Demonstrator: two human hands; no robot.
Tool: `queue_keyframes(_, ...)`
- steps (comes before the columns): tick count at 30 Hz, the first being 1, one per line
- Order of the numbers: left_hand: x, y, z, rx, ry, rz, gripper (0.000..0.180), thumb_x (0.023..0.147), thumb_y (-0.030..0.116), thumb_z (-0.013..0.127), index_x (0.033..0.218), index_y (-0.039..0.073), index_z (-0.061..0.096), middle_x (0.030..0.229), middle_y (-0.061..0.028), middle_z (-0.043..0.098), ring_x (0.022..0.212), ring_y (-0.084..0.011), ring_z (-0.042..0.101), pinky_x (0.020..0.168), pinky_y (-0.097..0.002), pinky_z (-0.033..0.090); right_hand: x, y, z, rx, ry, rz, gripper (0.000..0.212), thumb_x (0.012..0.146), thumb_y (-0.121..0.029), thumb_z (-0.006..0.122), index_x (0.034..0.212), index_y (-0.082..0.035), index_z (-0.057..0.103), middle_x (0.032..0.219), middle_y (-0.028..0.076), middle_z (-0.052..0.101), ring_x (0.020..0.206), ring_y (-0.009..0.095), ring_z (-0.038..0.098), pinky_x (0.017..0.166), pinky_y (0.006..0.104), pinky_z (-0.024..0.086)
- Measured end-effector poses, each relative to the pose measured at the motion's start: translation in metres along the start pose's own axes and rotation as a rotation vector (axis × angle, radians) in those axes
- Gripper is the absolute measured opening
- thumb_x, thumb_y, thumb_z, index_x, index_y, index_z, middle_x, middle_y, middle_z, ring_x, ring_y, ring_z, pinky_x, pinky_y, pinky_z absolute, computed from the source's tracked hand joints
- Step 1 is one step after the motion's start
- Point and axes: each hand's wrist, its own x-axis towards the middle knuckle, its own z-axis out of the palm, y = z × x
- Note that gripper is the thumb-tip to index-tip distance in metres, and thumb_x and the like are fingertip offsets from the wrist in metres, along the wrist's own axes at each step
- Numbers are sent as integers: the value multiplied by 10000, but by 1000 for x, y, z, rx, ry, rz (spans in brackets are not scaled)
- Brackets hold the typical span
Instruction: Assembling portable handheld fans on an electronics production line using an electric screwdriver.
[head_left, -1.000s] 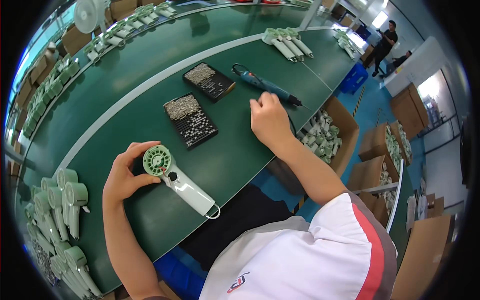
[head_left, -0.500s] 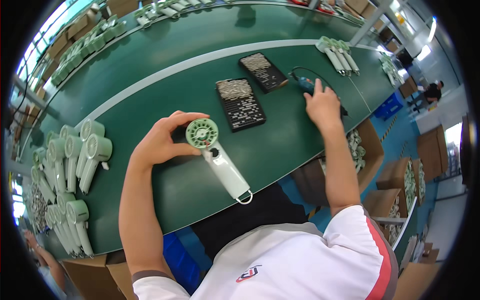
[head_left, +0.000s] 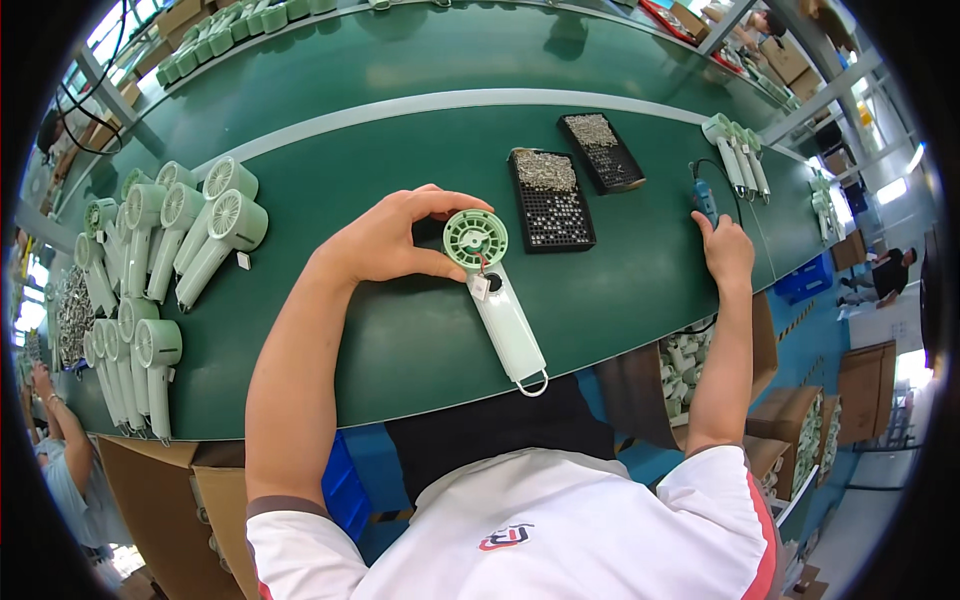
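Note:
My left hand [head_left: 405, 235] grips the round light-green head of a handheld fan [head_left: 508, 325] between thumb and fingers. The fan lies on the green table with its white handle toward me and a loop at the end. Its head shows an open slotted grille, red wire and a small white connector. Out to the right, my right hand [head_left: 729, 252] is closed around a blue electric screwdriver [head_left: 704, 198] with a dark cable; its tip is hidden. Between the hands, farther back, are two black screw trays, a near one [head_left: 556, 238] and a far one [head_left: 622, 178], holding small silver screws.
Several green-white fans [head_left: 150, 235] stand grouped at the left of the table [head_left: 400, 365]; more fans [head_left: 738, 160] lie at the far right. A box of fan parts [head_left: 684, 372] sits below the right edge. A co-worker's arm [head_left: 62, 420] shows at lower left.
My right hand has gone from reaching over the screwdriver with fingers extended to closing around it. My left hand still holds the fan. The whole view has shifted.

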Motion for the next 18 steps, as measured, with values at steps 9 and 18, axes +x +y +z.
queue_keyframes(9, 9, 5, 2, -94, -48, -47, 719, 659, 102, 926, 1328, 63, 667, 1145, -34, 736, 1038, -148, 649, 968, -323, 502, 38, -27, -91, 2151, 242, 385, 473, 992, -476, 674, 1001, -5, 626, 730, 6, 472, 644, 148, 496, 620, 306, 439)
queue_keyframes(18, 35, 4, 14, -126, -92, 16, 700, 650, 122, 934, 1304, 71, 689, 1138, -52, 745, 1052, -191, 665, 995, -347, 499, 53, -160, -161, 2304, 285, -250, 339, 983, -337, 685, 1009, -2, 637, 683, 38, 542, 589, 163, 510, 579, 330, 424)
